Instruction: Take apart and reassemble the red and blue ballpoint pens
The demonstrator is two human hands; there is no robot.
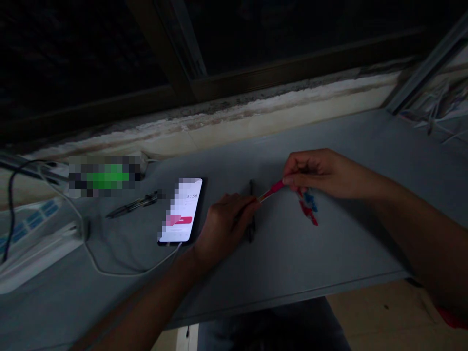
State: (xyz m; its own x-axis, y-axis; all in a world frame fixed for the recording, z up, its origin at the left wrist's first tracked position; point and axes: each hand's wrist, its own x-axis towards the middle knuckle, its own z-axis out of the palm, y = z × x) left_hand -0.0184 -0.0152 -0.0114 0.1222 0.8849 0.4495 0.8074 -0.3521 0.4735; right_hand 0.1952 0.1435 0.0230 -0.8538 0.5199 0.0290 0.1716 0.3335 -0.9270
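Note:
Between my hands stretches a slim pink-red stick (276, 187) with a paler, shiny section toward the left; its exact kind is unclear in the dim light. My left hand (228, 219) pinches the pale end, fingers closed. The pink end sits between the closed thumb and fingers of my right hand (310, 170). Below the right hand is a crumpled red and blue piece (309, 207), perhaps a wrapper; whether it hangs or lies on the desk I cannot tell. A thin dark pen-like object (251, 231) lies partly hidden behind my left hand.
On the grey desk (329, 253), a lit phone (185, 209) with a white cable (120, 274) lies left of my left hand. Farther left are dark pens (133, 204) and a white power strip (40, 256). The wall and window frame border the back.

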